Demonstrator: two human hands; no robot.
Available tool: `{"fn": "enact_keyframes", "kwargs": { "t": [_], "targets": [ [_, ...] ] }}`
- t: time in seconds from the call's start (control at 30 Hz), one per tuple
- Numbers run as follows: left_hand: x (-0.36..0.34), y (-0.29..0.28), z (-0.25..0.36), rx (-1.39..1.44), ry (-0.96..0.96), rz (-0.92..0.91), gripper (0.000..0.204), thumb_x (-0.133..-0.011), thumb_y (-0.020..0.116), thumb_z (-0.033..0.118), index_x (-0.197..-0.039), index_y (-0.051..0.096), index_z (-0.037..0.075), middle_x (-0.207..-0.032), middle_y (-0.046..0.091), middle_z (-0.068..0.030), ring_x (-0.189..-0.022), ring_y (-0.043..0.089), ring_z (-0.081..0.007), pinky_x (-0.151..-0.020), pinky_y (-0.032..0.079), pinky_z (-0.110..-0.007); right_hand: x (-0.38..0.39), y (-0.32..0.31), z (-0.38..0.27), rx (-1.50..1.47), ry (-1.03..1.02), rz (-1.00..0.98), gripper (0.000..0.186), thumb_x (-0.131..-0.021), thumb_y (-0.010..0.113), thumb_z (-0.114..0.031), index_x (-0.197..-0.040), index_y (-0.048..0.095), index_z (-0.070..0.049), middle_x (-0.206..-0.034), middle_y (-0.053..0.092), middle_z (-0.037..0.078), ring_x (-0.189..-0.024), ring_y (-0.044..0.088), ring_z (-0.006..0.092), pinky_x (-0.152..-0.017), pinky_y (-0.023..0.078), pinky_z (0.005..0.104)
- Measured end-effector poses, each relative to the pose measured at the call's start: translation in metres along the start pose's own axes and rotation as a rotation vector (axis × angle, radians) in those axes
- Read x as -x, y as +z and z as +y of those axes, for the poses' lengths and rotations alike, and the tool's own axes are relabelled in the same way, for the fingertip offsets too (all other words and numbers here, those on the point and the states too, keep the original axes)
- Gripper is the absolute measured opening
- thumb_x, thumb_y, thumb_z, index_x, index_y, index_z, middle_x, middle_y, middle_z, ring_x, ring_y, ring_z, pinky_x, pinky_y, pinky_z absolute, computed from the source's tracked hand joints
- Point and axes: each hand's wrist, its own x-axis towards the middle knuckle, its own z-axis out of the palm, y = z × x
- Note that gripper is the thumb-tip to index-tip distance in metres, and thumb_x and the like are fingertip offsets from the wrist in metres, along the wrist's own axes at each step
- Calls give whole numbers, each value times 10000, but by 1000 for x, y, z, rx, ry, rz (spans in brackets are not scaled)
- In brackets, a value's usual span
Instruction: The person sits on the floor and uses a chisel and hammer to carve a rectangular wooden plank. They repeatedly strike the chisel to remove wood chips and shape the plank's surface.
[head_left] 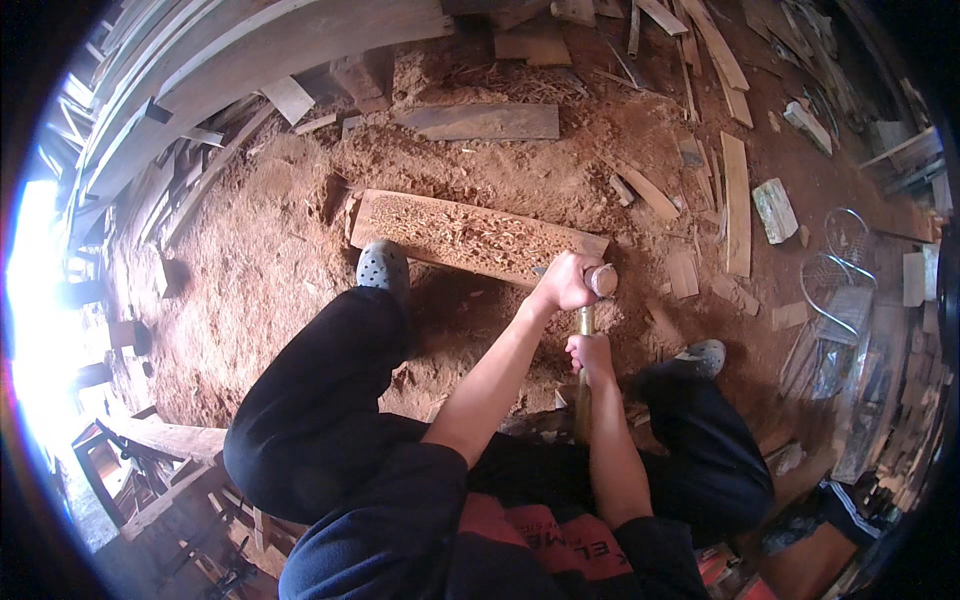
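A long wooden board (450, 228), its top rough with carved relief or loose chips, lies across the ground before me. My left hand (567, 282) is closed in a fist over the board's right end. A small dark metal tip (540, 270) shows beside this fist, and a pale round wooden butt (602, 281) sticks out on its right, like a chisel's two ends; the middle is hidden by my fingers. Nearer to me, my right hand (590, 356) grips an upright yellowish-brown stick (585, 400). The stick's top reaches up close to the round butt; I cannot tell whether they touch.
My left clog (382, 268) touches or nearly touches the board's near edge; my right clog (702, 357) is off to the right. Planks (480, 121) lie beyond on reddish dirt. Stacked timber (270, 60) fills the far left. A wire-framed item (840, 290) stands at right.
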Motion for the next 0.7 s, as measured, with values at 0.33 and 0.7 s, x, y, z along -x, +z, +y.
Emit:
{"fn": "enact_keyframes", "kwargs": {
  "t": [0.33, 0.7],
  "targets": [
    [0, 0, 0, 1, -70, 18, 271, -516, 739, 218, -714, 636, 63, -669, 630, -144, -643, 629, -313, -588, 495, -381, 103, -72, -81, -526, -176, 80, 189, -664, 576, 8, -756, 448, -96, -482, 357, -34, -324, 332, 88, -306, 293, 256],
    [-6, 3, 2, -1, -82, -19, 274, -529, 742, 238, -687, 623, 48, -659, 619, -164, -630, 630, -320, -577, 489, -382, 102, -23, -73, -9, -416, 380, 132, -662, 566, 35, -715, 496, -64, -501, 430, -12, -376, 435, 103, -331, 341, 253]
  ]
}}
